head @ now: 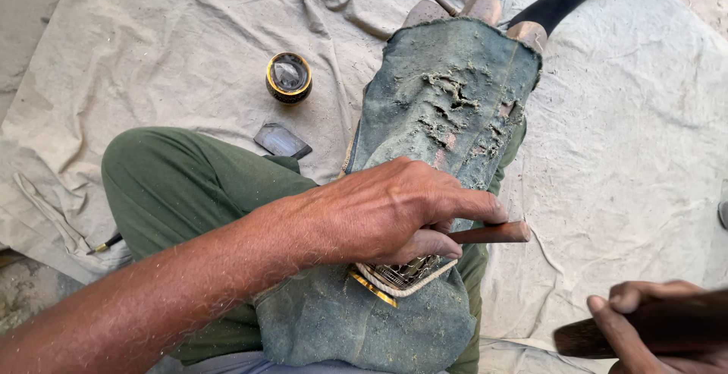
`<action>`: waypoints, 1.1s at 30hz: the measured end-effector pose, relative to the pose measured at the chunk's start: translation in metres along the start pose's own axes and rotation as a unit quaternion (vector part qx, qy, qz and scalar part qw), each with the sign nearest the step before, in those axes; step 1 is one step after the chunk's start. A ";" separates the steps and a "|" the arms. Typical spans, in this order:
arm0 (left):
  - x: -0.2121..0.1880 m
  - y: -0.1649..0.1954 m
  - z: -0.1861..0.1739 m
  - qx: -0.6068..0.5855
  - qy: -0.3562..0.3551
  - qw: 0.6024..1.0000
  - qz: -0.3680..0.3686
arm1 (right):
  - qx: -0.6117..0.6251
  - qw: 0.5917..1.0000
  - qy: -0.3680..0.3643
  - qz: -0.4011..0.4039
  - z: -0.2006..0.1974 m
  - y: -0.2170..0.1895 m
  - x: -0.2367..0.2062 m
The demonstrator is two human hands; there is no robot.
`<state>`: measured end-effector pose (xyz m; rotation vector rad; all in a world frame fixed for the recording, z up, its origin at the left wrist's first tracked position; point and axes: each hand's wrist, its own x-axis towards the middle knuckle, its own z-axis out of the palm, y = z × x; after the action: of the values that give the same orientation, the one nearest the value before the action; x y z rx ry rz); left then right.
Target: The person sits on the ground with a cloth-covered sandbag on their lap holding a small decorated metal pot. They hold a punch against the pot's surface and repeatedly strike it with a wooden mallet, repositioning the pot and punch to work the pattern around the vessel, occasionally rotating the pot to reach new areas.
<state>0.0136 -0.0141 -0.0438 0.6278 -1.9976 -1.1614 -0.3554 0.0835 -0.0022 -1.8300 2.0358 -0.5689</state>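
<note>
Carving looks underway: my left hand (394, 211) pins a wooden-handled tool (489, 232) to the patterned piece (402, 274), my right hand (644, 328) gripping a dark mallet (652, 327); much seems left.

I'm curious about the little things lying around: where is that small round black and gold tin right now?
The round tin sits on the grey cloth in the upper left of the head view, just above a flat dark stone and beyond the person's green-trousered knee.

A wrinkled beige cloth (152, 48) is covering the ground beyond the fingers, daylight falling evenly over it. Bare sandy floor (15, 298) is showing at the cloth's edge, well behind the fingers, near the lower corner.
</note>
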 end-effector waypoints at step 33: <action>-0.032 0.053 0.027 -0.030 0.216 0.943 -0.250 | 0.410 0.912 0.016 0.001 0.056 -0.043 -0.033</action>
<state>0.0091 0.0476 -0.0176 1.2895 -1.4604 -1.2298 -0.2869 0.1086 -0.0291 -1.2939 1.4485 -1.2259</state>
